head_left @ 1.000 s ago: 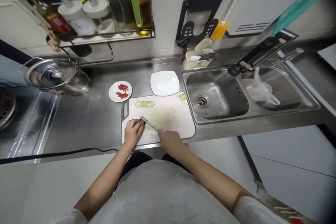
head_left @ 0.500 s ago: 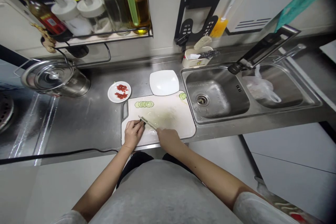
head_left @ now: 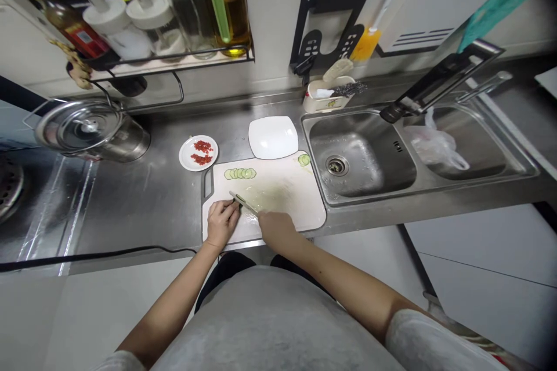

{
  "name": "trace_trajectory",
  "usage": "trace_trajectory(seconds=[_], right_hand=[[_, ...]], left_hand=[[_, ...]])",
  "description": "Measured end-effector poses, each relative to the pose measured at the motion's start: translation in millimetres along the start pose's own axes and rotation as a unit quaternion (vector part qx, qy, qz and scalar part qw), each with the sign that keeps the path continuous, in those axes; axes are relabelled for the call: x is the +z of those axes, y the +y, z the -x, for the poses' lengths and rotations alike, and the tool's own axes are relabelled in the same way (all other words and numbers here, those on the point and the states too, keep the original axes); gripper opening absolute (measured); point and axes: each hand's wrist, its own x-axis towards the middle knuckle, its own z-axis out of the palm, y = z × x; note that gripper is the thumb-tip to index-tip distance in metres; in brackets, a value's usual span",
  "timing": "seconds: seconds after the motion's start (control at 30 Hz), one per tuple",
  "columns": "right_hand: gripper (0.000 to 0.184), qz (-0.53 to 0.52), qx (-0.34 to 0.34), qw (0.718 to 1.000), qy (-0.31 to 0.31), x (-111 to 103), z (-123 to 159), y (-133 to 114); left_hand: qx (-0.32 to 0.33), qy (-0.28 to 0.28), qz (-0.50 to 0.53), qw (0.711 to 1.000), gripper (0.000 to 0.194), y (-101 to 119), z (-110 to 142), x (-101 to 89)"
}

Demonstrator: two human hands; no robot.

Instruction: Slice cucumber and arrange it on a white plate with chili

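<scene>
My right hand [head_left: 278,231] is closed round the handle of a knife [head_left: 244,203]. Its blade slants up and left over the white cutting board [head_left: 300,208], with the tip just beyond my left fingers. On the board's front left part, my left hand [head_left: 221,222] has its fingers curled and pressed together beside the blade. A small dark green bit shows at these fingertips, but what they hold is mostly hidden. A row of overlapping cucumber slices [head_left: 240,174] lies near the board's back left. More cucumber slices [head_left: 303,160] lie at the back right corner. Wetness covers the middle.
Behind the board are a small plate [head_left: 186,157] with chopped red pieces and a white square dish [head_left: 273,138]. A double sink [head_left: 361,156] with a black faucet [head_left: 429,84] lies right. A lidded steel pot [head_left: 126,142] stands left, under a rack [head_left: 174,64] of bottles and jars.
My right hand has shifted very slightly left with the knife. My left hand keeps its place on the board. The whole view has moved a little.
</scene>
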Motion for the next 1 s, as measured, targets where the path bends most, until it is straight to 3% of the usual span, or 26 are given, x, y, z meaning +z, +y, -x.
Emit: trace_trajectory(seconds=[1.0], right_hand=[[0.029, -0.026, 0.001, 0.999, -0.034, 5.5, -23.0, 5.8]], left_hand=[[0.011, 0.015, 0.006, 1.0, 0.02, 1.9, -1.7, -0.2]])
